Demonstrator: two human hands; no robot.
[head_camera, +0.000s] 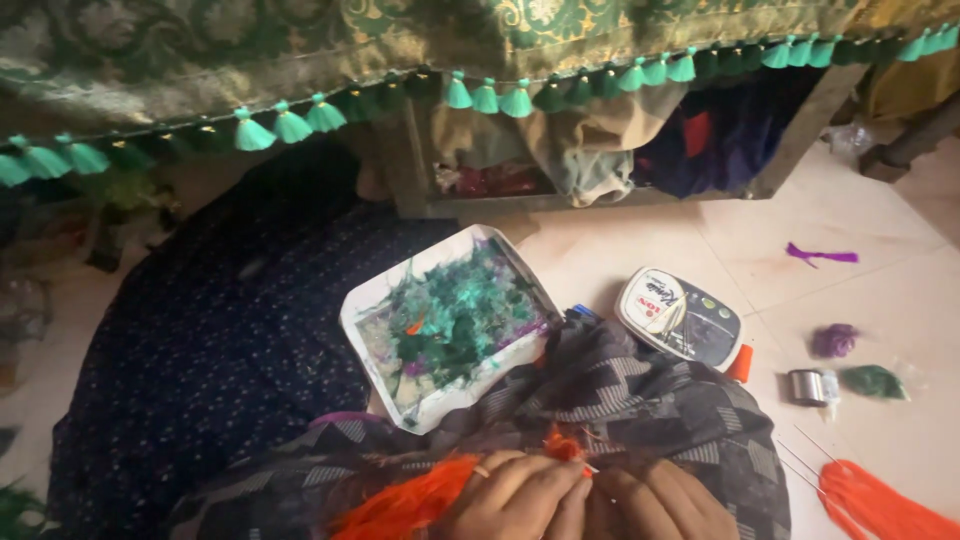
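Orange thread tassel (405, 508): a loose bundle of bright orange fibre at the bottom centre of the frame, lying across the grey checked cloth (640, 400) on the lap.
Left hand (515, 497): fingers curled and closed over the orange bundle, pinching it near a small orange tuft (562, 443).
Right hand (660, 505): pressed against the left, fingertips bent inward at the same spot; how tightly it grips, or on what, I cannot tell, since the lower edge of the frame cuts it off.
Doing it well: my judgement is that the pinch should stay close to the tuft, the fibres kept taut and even, and the two hands kept together so no strand slips loose.
Edges: the white paper tray of green thread scraps (375, 305) sits just beyond the hands, upper left of them; the oval white and black tin (690, 330) lies to the right.
Open room: pale tiled floor (850, 300) at right offers space, though more orange thread with thin needles (880, 505) and a small metal spool (806, 386) lie there.
Overhead: a green and gold brocade cloth edged with teal tassels (486, 97) hangs across the top.
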